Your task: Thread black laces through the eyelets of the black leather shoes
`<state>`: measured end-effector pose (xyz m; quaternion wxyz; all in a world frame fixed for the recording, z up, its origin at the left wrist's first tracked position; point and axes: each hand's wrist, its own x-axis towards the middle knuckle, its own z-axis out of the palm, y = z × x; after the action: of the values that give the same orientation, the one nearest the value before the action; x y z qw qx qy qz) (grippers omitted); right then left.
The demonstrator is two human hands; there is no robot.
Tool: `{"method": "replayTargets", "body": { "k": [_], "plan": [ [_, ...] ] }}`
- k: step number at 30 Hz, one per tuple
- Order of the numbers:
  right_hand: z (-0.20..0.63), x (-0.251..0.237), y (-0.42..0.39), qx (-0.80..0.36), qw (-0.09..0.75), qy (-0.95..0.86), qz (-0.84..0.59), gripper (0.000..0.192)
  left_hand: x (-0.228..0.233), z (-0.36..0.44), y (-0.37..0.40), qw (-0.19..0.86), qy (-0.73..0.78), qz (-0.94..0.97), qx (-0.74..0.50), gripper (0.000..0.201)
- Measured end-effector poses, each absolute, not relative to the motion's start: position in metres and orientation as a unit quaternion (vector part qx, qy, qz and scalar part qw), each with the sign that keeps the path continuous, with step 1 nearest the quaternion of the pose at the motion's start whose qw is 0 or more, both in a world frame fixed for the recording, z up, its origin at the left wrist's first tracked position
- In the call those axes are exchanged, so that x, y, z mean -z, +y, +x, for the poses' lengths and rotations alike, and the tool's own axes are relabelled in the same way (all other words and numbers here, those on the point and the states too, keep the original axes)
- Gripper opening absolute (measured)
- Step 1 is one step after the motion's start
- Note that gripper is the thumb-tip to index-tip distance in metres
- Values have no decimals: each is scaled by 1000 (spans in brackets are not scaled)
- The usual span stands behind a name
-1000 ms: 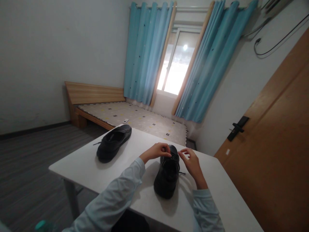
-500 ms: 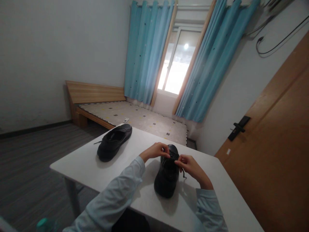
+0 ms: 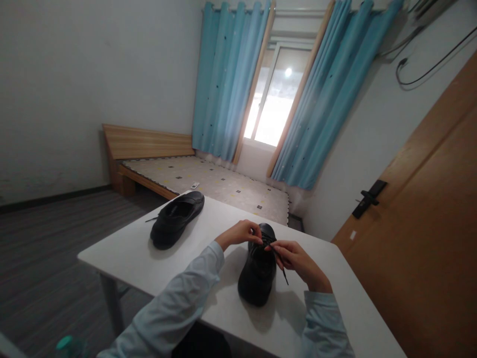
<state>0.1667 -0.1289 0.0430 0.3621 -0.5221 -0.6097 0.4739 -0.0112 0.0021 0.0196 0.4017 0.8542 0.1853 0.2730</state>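
Note:
A black lace-up shoe (image 3: 257,278) stands on the white table (image 3: 175,278), its heel towards me and its toe pointing away. At the left of its lacing, my left hand (image 3: 244,232) is closed in a pinch on the shoelace. My right hand (image 3: 290,253) pinches the dark shoelace (image 3: 285,277) at the right of the shoe's opening, and the loose end hangs down beside the shoe. A second black shoe (image 3: 175,223) rests farther left on the table, one lace end sticking out to its left.
Beyond the table is a bed (image 3: 216,181) with a wooden headboard and a small white object (image 3: 195,186) on it. A wooden door (image 3: 417,219) with a black handle is on the right. A green-capped bottle (image 3: 66,344) shows at lower left.
My right hand has shifted slightly, its fingertips now closer to the left hand over the lacing. The hanging lace end has straightened and points lower. My left hand stays in place.

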Motion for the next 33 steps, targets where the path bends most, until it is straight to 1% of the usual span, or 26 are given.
{"method": "replayTargets", "body": {
  "k": [6, 12, 16, 18, 22, 27, 30, 33],
  "plan": [
    [164, -40, -128, -478, 374, -595, -527, 47, -19, -13, 6, 397, 176, 863, -260, 20],
    [159, -44, -126, -450, 432, -566, -539, 51, -22, -21, 8, 314, 183, 890, -275, 24],
    [158, -42, -124, -446, 452, -547, -545, 52, -26, -25, 7, 298, 190, 896, -269, 22],
    [159, -39, -122, -447, 455, -538, -552, 52, -29, -26, 6, 306, 190, 899, -251, 18],
    [161, -35, -121, -464, 456, -527, -547, 51, -30, -27, 4, 359, 147, 898, -208, 11],
    [160, -36, -123, -494, 457, -518, -527, 51, -26, -27, 2, 411, 123, 883, -190, 17],
    [161, -36, -124, -515, 454, -513, -515, 51, -27, -28, 0, 412, 134, 878, -204, 22],
    [161, -35, -124, -529, 449, -516, -502, 50, -31, -29, -1, 382, 128, 888, -220, 21]
  ]
}}
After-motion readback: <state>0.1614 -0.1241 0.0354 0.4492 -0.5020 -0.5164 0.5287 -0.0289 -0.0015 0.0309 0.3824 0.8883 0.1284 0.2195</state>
